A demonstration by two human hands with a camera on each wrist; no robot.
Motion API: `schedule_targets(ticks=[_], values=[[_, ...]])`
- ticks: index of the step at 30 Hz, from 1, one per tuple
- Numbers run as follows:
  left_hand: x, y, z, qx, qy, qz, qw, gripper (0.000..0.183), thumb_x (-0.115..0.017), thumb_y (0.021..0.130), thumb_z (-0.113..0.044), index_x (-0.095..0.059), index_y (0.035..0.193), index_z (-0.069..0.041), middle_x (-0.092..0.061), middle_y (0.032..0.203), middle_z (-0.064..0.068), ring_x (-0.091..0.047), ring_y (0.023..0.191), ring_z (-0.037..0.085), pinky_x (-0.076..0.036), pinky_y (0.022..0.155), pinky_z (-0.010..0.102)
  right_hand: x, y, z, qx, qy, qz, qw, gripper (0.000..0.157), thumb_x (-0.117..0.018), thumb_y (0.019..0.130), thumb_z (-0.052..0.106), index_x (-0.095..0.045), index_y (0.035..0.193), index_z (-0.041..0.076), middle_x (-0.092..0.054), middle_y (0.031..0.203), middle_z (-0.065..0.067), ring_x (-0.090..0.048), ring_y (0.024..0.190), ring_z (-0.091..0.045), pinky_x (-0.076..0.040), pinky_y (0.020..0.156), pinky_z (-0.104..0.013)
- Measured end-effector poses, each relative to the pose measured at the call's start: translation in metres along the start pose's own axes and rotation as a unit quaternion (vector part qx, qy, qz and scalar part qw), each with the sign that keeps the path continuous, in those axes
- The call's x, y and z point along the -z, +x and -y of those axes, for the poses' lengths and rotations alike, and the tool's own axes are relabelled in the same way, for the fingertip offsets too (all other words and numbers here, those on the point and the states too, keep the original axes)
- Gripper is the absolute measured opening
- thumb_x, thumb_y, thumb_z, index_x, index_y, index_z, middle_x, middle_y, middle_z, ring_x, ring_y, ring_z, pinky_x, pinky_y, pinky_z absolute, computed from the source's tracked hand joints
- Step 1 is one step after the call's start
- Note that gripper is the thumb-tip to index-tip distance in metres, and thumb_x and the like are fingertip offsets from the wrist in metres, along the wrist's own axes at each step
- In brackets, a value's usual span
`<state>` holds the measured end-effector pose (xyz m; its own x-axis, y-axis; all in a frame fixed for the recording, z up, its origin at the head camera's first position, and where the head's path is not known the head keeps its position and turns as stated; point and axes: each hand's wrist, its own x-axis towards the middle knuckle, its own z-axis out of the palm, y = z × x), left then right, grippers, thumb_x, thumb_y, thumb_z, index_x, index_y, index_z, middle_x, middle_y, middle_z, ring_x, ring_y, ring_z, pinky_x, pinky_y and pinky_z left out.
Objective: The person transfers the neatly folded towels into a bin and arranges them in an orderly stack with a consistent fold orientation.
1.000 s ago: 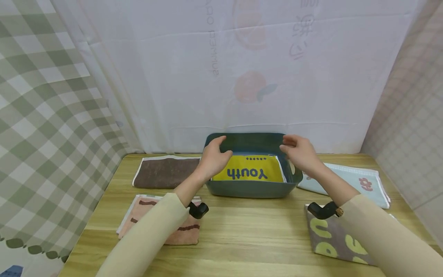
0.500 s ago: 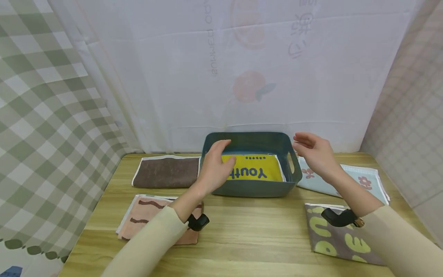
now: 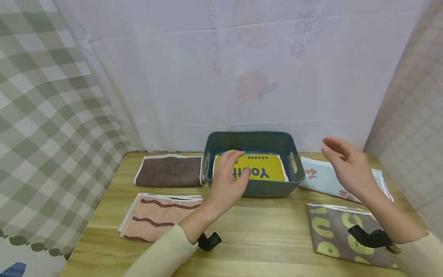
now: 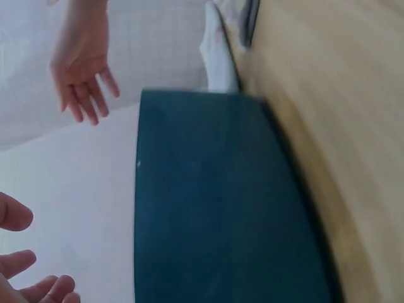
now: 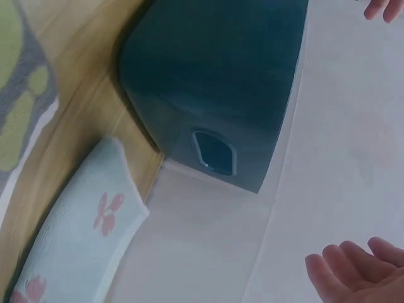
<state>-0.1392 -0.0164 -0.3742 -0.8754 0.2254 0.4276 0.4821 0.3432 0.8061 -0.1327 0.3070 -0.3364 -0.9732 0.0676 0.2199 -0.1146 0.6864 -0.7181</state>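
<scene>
A dark green bin (image 3: 273,189) stands at the back of the table, with a folded yellow towel (image 3: 273,165) marked "Youth" inside it. My left hand (image 3: 226,186) hovers over the bin's front rim, fingers loosely bent and holding nothing; it covers part of the lettering. To the right of the bin, my empty right hand (image 3: 351,171) is raised above a folded light blue towel (image 3: 322,175) with pink flower shapes. The left wrist view shows the bin's outer wall (image 4: 208,189). In the right wrist view, the bin's handle hole (image 5: 214,153) faces my right hand's side.
Left of the bin lies a folded brown towel (image 3: 169,171), with a folded pink striped towel (image 3: 159,215) nearer me. A grey towel with yellow-green letters (image 3: 337,234) lies at the front right. A white curtain (image 3: 173,77) hangs behind the wooden table (image 3: 263,234).
My right hand has moved from the bin's right rim out to the right, over the light blue towel. My left hand has shifted right and nearer to me. The towels lie where they were.
</scene>
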Motion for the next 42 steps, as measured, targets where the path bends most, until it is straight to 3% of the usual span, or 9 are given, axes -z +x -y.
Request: schedule_targets(ticks=[3,7,9,14,19,21,25,31,42], values=[[-0.009,-0.010,-0.001,-0.041,0.018,-0.006,0.9990,0.041,-0.067,0.098,-0.008,-0.063,0.138,-0.003,-0.056,0.140,0.010,-0.053,0.129,0.024,-0.049,0.104,0.047,0.008,-0.012,-0.006,-0.002,-0.018,-0.017,1.000,0.050,-0.053,0.111,0.034,-0.052,0.153,0.008,-0.058,0.145,-0.025,-0.066,0.116,-0.019,-0.039,0.077,-0.008],[-0.020,-0.021,-0.002,-0.078,0.035,-0.011,0.9963,0.037,-0.070,0.096,-0.006,-0.067,0.132,-0.004,-0.059,0.126,0.008,-0.056,0.119,0.023,-0.049,0.100,0.042,0.018,-0.026,-0.019,-0.006,-0.032,-0.022,0.999,0.051,-0.057,0.109,0.032,-0.051,0.155,0.012,-0.059,0.148,-0.015,-0.054,0.103,0.014,-0.040,0.073,-0.009],[-0.025,-0.026,-0.004,-0.090,0.038,-0.011,0.9952,0.036,-0.071,0.095,-0.006,-0.068,0.131,-0.004,-0.059,0.121,0.007,-0.056,0.114,0.022,-0.048,0.099,0.041,0.023,-0.033,-0.025,-0.013,-0.035,-0.017,0.999,0.053,-0.057,0.109,0.032,-0.048,0.157,0.013,-0.055,0.151,-0.014,-0.059,0.109,0.003,-0.040,0.072,-0.009],[-0.034,-0.034,-0.008,-0.101,0.034,-0.003,0.9943,0.035,-0.071,0.095,-0.007,-0.068,0.130,-0.005,-0.059,0.119,0.007,-0.057,0.115,0.022,-0.047,0.104,0.042,0.032,-0.044,-0.038,-0.039,-0.062,-0.004,0.997,0.060,-0.056,0.109,0.034,-0.039,0.162,0.012,-0.045,0.158,-0.025,-0.052,0.121,-0.059,-0.036,0.068,-0.010],[-0.044,-0.040,-0.013,-0.089,0.009,0.007,0.9960,0.031,-0.067,0.098,-0.007,-0.069,0.129,-0.005,-0.060,0.120,0.006,-0.056,0.117,0.020,-0.047,0.104,0.039,0.037,-0.051,-0.049,-0.050,-0.083,-0.016,0.995,0.064,-0.058,0.108,0.032,-0.037,0.160,0.002,-0.047,0.148,-0.038,-0.052,0.116,-0.064,-0.042,0.067,-0.015],[-0.049,-0.043,-0.016,-0.085,-0.002,0.013,0.9963,0.030,-0.065,0.099,-0.006,-0.069,0.128,-0.006,-0.060,0.120,0.006,-0.056,0.116,0.020,-0.048,0.102,0.036,0.039,-0.055,-0.053,-0.057,-0.087,-0.015,0.994,0.065,-0.057,0.108,0.031,-0.034,0.161,0.000,-0.046,0.146,-0.042,-0.050,0.115,-0.067,-0.052,0.075,-0.034],[-0.062,-0.047,-0.021,-0.090,-0.014,0.028,0.9955,0.030,-0.063,0.098,-0.005,-0.068,0.127,-0.006,-0.061,0.118,0.005,-0.055,0.115,0.017,-0.048,0.101,0.029,0.045,-0.062,-0.062,-0.083,-0.109,-0.008,0.991,0.071,-0.056,0.109,0.034,-0.028,0.162,-0.004,-0.041,0.145,-0.047,-0.045,0.114,-0.074,-0.047,0.077,-0.067],[-0.083,-0.053,-0.029,-0.115,0.030,0.057,0.9913,0.033,-0.064,0.095,-0.008,-0.068,0.128,-0.006,-0.065,0.118,0.001,-0.058,0.114,0.008,-0.045,0.098,0.019,0.056,-0.068,-0.086,-0.120,-0.150,0.010,0.981,0.081,-0.054,0.109,0.042,-0.022,0.159,-0.013,-0.039,0.138,-0.054,-0.047,0.111,-0.074,-0.045,0.075,-0.073],[-0.113,-0.055,-0.045,0.024,0.076,0.193,0.9780,0.051,-0.054,0.106,-0.039,-0.054,0.151,-0.014,-0.054,0.148,-0.009,-0.045,0.138,0.006,-0.039,0.113,0.029,0.065,-0.084,-0.122,-0.176,-0.162,0.003,0.971,0.083,-0.050,0.108,0.041,-0.017,0.153,-0.021,-0.026,0.144,-0.055,-0.035,0.121,-0.074,-0.031,0.098,-0.079]])
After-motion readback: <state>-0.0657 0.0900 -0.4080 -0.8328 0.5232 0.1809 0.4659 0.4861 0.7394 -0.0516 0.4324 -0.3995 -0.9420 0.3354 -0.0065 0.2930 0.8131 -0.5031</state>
